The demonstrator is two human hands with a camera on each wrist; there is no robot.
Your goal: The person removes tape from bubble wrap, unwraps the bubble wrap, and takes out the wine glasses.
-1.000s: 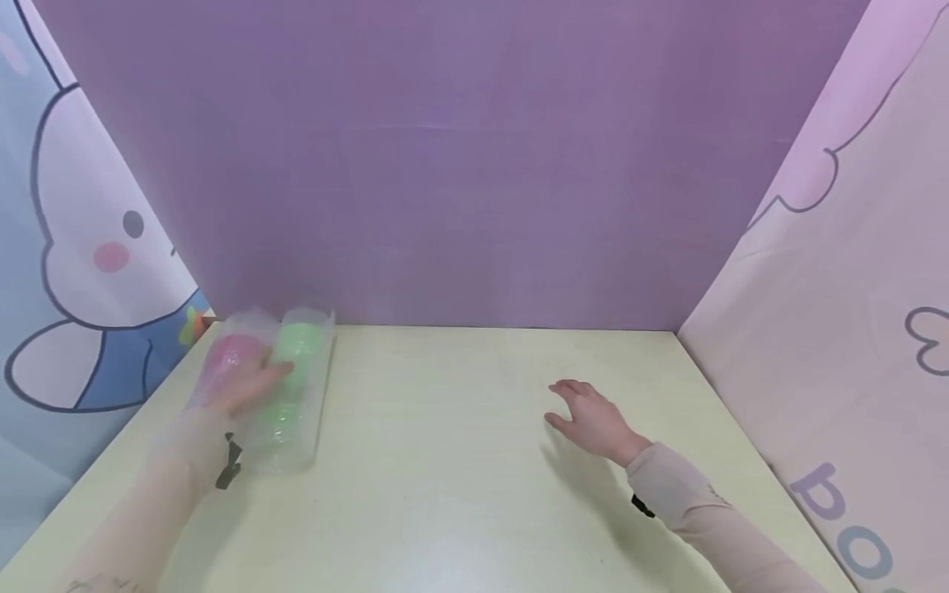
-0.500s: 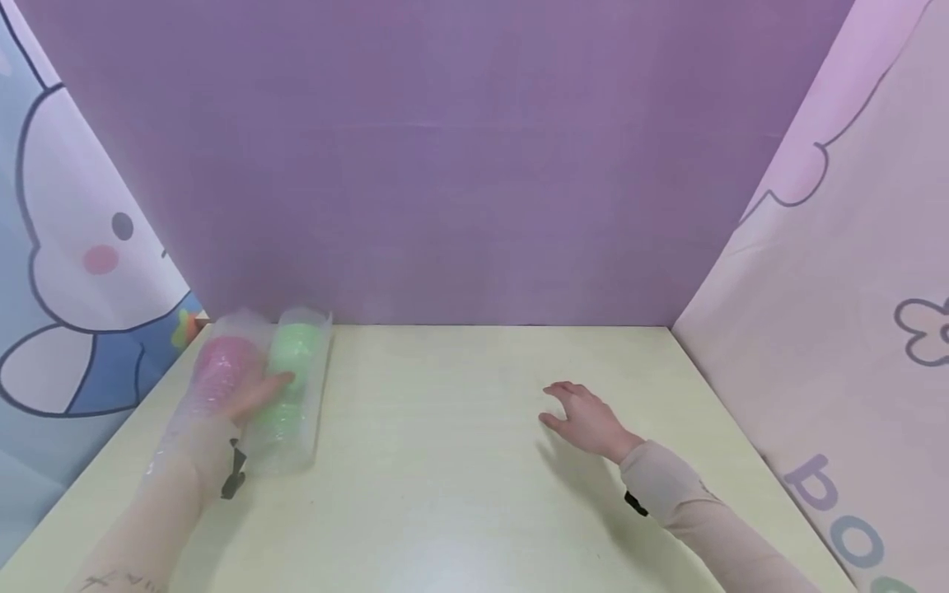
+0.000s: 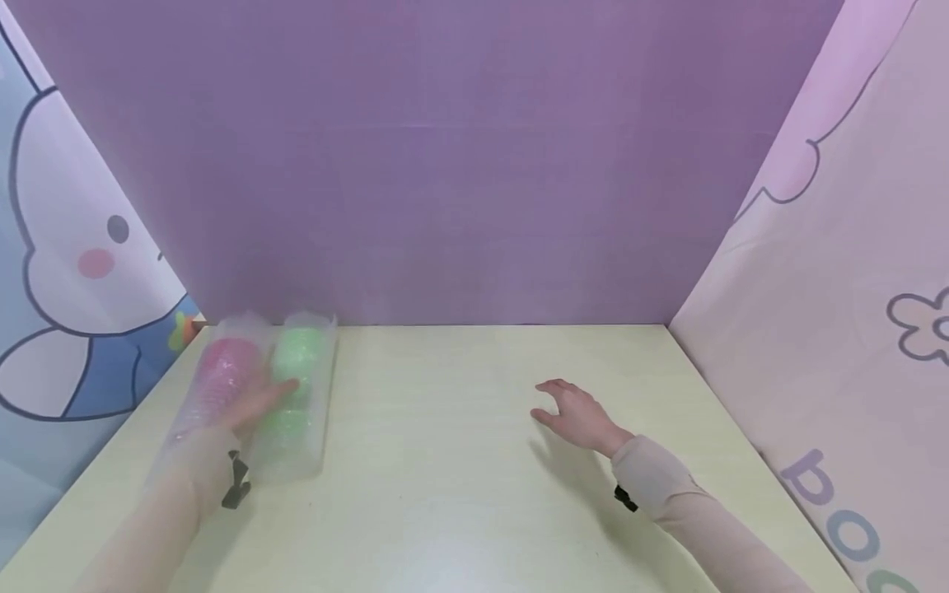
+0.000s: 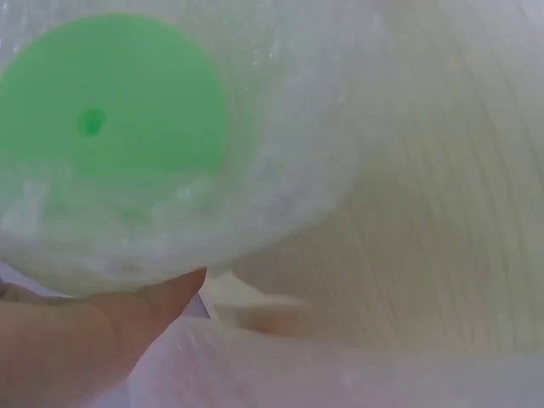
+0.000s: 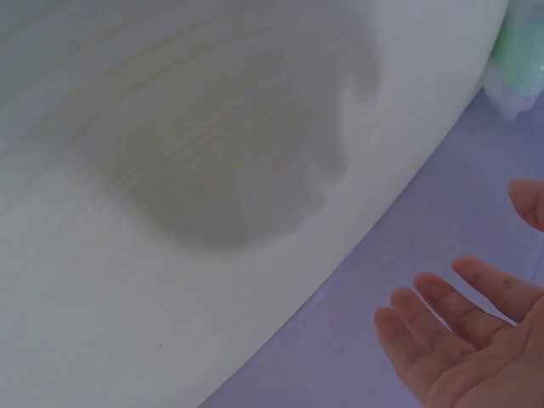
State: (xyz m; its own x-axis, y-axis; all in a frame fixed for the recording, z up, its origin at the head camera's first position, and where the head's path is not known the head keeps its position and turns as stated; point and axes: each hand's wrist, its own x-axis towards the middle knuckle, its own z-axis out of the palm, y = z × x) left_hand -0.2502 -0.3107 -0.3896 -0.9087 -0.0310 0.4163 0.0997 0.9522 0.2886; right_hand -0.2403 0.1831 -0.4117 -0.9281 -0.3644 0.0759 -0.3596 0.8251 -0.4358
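Observation:
Two long rolls in clear bubble wrap lie side by side at the table's far left, one pink (image 3: pixel 228 366) and one green (image 3: pixel 299 350). Between them reaches my left hand (image 3: pixel 255 403), blurred in the head view, its straight thumb over the green roll. Up close, the left wrist view shows the thumb (image 4: pixel 161 306) touching the wrap below a round green end (image 4: pixel 127 93) with a small hole. Most fingers of this hand are hidden. Off to the right, my right hand (image 3: pixel 574 416) hovers above the table with spread, loosely bent fingers and nothing held.
A pale wooden table (image 3: pixel 445 461) spreads under both arms. Behind it rises a plain purple panel (image 3: pixel 460 165). A printed cloth with a cartoon figure (image 3: pixel 96 214) hangs at the left, and a pale printed cloth (image 3: pixel 830 313) at the right.
The green roll has shifted slightly right relative to the back panel. My left hand stays between the rolls. The head view has swung a little; my right hand keeps nearly the same pose.

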